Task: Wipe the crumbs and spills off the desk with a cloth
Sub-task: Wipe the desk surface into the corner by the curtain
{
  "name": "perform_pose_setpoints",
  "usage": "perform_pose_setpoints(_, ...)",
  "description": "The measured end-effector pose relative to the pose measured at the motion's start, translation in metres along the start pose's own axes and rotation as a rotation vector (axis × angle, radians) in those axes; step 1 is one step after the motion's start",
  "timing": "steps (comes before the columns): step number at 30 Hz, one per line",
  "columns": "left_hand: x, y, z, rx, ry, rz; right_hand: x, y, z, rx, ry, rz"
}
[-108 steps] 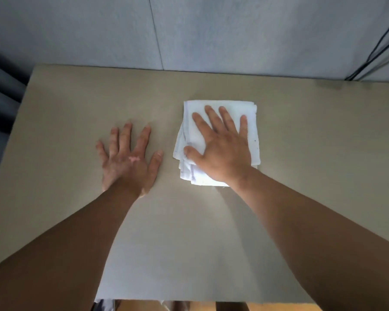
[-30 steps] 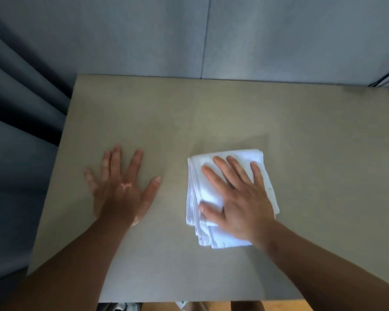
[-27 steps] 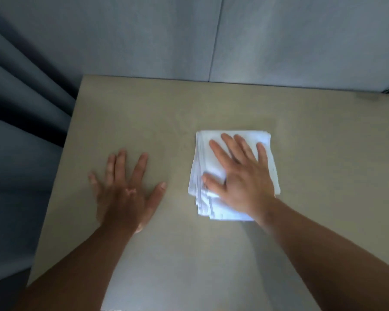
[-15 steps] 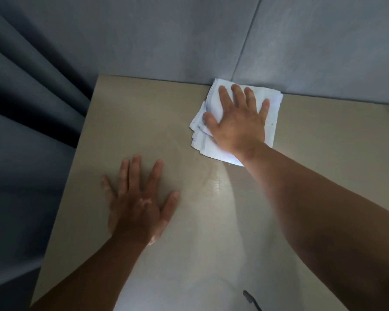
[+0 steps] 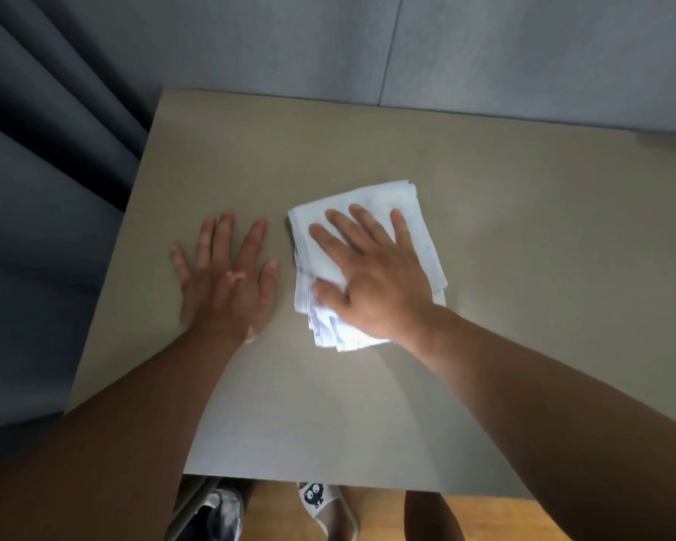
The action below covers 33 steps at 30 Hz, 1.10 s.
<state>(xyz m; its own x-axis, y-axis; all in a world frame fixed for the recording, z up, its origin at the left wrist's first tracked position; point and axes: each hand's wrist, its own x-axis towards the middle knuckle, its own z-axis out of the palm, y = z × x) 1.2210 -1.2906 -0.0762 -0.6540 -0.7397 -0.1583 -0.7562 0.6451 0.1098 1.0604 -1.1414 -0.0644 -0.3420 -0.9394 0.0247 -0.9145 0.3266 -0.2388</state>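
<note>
- The soft white cloth folded into a thick square (image 5: 379, 197) lies on the flat, smooth beige desk top (image 5: 523, 326), a little right of the middle of the frame.
- The right hand (image 5: 371, 279) lies flat on top of the cloth. Its fingers are straight and spread apart, and they press the cloth down. It does not pinch or squeeze the cloth.
- The left hand (image 5: 227, 283) lies flat on the bare desk just beside the cloth, left of the middle. Its fingers are spread apart too, and it holds nothing. It looks like it steadies the person.
- I think the wiping step is going on now, with the cloth pushed over the desk under the palm.
- No crumbs or spills show on the desk, so I cannot tell how much is left to clean.
- The next move should be to slide the cloth over other parts of the desk, like the far right side and the near edge at the bottom. The hand must press down evenly so the folded layers do not slip apart.
- A dark grey-blue curtain with deep folds (image 5: 36, 150) hangs at the upper left, and a plain grey wall (image 5: 523, 52) fills the top.
- A white slipper with a black cartoon face (image 5: 317, 497) peeks out at the bottom.
</note>
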Motion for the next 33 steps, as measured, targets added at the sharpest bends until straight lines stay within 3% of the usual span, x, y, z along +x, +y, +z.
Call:
perform_pose_setpoints(9, 0.005, -0.016, -0.012, -0.065, -0.120, 0.071, -0.140, -0.054, -0.001, -0.049, -0.045, -0.029)
perform_pose_setpoints(12, -0.008, -0.043, -0.013, -0.043, -0.068, 0.161, -0.165, -0.083, 0.005, -0.045, -0.060, 0.026)
perform_pose_setpoints(14, -0.024, -0.063, -0.011, -0.022, -0.027, 0.114, -0.166, -0.103, 0.009, -0.049, -0.060, 0.075)
perform_pose_setpoints(20, -0.043, -0.087, -0.005, -0.045, 0.018, 0.006, -0.104, -0.138, 0.021, -0.053, -0.048, 0.094)
perform_pose_setpoints(27, -0.042, -0.092, 0.000, -0.143, 0.131, 0.037, 0.003, -0.109, 0.026, -0.003, 0.005, 0.211)
perform_pose_setpoints(33, -0.041, -0.093, 0.004, -0.146, 0.143, 0.046, 0.070, -0.083, 0.017, 0.001, -0.069, 0.296)
